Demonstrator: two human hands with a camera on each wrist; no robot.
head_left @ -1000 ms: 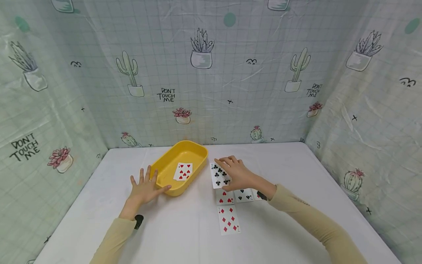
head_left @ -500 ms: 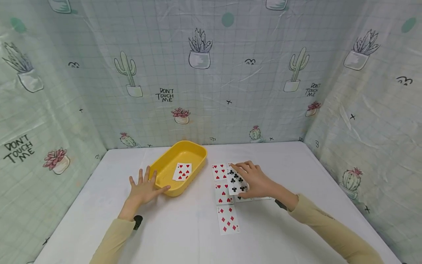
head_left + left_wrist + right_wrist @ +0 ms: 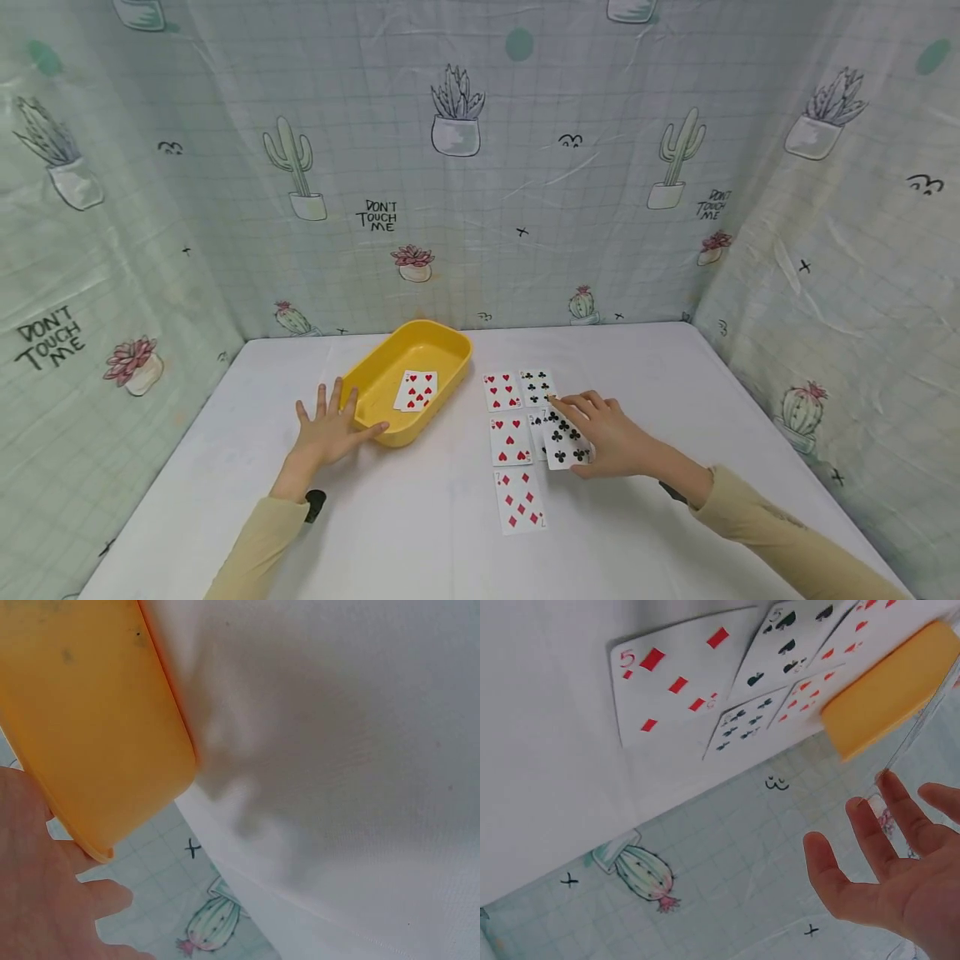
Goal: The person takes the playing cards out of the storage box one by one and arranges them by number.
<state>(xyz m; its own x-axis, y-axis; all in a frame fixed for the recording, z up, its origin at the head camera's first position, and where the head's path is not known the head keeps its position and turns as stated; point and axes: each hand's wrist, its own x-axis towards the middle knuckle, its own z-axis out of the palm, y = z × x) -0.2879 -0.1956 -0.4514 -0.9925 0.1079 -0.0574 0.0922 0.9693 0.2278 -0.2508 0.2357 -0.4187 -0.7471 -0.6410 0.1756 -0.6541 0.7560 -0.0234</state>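
Note:
My right hand (image 3: 611,437) pinches a seven of clubs playing card (image 3: 564,442) between thumb and fingers, above the right part of the card layout. In the right wrist view this card (image 3: 921,720) appears nearly edge-on. Below it, the five of spades (image 3: 536,427) is partly covered. A five of diamonds (image 3: 676,684) shows in the right wrist view, hidden behind the hand in the head view. My left hand (image 3: 326,433) has its fingers spread, touching the near-left rim of a yellow tray (image 3: 367,367). Heart cards (image 3: 417,390) lie overlapped inside the tray.
Six of hearts (image 3: 502,391) and six of clubs (image 3: 536,387) form the back row. Five of hearts (image 3: 511,440) begins the middle row, and a seven of diamonds (image 3: 521,500) lies in front. A cactus-print cloth (image 3: 480,183) surrounds the white table (image 3: 405,533).
My right hand has carried the seven of clubs rightward and nearer to me, uncovering the six of hearts, then the six of clubs. The left hand stays at the tray.

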